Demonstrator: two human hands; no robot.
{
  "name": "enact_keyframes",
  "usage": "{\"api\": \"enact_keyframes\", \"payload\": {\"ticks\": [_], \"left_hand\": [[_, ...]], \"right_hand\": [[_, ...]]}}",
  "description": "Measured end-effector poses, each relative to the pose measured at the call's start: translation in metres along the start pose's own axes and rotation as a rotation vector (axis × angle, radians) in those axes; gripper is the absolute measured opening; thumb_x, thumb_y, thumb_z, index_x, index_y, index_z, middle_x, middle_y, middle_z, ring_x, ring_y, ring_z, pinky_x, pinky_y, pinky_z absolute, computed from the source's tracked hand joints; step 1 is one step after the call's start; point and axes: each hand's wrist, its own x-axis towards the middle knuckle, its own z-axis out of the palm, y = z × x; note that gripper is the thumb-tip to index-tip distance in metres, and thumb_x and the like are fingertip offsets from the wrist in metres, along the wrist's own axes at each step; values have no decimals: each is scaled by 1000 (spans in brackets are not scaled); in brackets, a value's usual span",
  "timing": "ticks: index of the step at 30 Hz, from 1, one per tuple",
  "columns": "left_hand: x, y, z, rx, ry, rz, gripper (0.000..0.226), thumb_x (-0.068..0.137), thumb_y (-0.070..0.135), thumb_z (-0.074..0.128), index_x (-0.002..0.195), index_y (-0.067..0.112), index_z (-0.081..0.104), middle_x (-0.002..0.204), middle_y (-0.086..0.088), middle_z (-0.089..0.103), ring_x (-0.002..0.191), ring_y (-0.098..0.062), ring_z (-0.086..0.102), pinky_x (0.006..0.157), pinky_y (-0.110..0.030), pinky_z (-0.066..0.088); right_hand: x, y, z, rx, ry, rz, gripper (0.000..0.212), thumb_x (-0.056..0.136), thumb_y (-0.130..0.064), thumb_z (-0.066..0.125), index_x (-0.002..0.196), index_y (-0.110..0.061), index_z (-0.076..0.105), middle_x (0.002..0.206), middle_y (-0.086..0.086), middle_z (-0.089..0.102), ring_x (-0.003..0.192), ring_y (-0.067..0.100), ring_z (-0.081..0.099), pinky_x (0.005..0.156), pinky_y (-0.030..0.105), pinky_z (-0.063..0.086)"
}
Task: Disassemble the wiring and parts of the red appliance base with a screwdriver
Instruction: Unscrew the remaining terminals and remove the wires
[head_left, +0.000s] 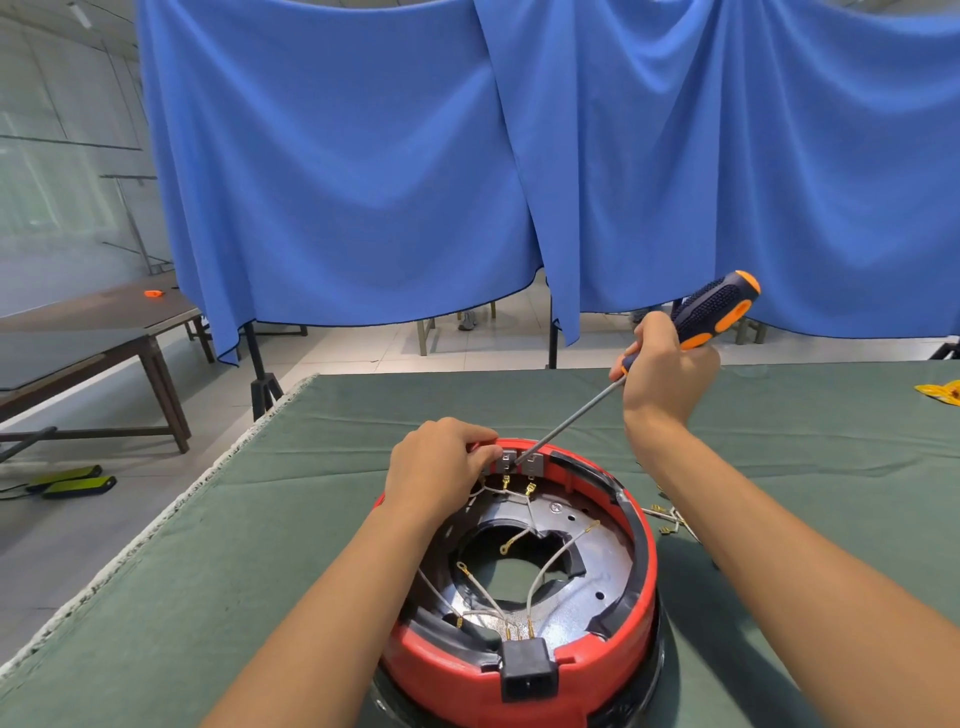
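The round red appliance base (613, 639) lies upside down on the green table cover, its dark metal plate and white wires (545, 566) with brass terminals exposed. A black power socket (527, 670) sits at its near rim. My right hand (662, 371) grips a black-and-orange screwdriver (714, 309); the steel shaft slants down-left, with its tip at the grey switch block (519, 461) on the far rim. My left hand (441, 462) pinches the rim beside that block, fingers curled around it.
Loose wires with brass terminals (667, 517) lie on the green table cover (208, 597) right of the base. A yellow item (943, 392) sits at the far right edge. Blue curtains (519, 156) hang behind the table. A dark side table (93, 338) stands to the left.
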Motion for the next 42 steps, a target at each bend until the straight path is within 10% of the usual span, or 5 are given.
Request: {"api": "enact_keyframes", "payload": {"ticks": [19, 42], "left_hand": [[-1, 2, -2, 4, 2, 9, 21, 91, 43, 57, 107, 38, 70, 93, 11, 73, 88, -15, 65, 71, -28, 48], [-4, 8, -12, 107, -59, -64, 28, 91, 26, 46, 110, 26, 66, 114, 3, 67, 107, -22, 58, 83, -33, 46]], "right_hand": [[18, 23, 21, -341, 4, 158, 19, 66, -27, 52, 59, -12, 42, 51, 9, 46, 46, 24, 43, 46, 28, 36], [-18, -14, -19, 7, -65, 12, 22, 66, -21, 52, 51, -6, 44, 35, -3, 43, 35, 16, 45, 36, 18, 33]]}}
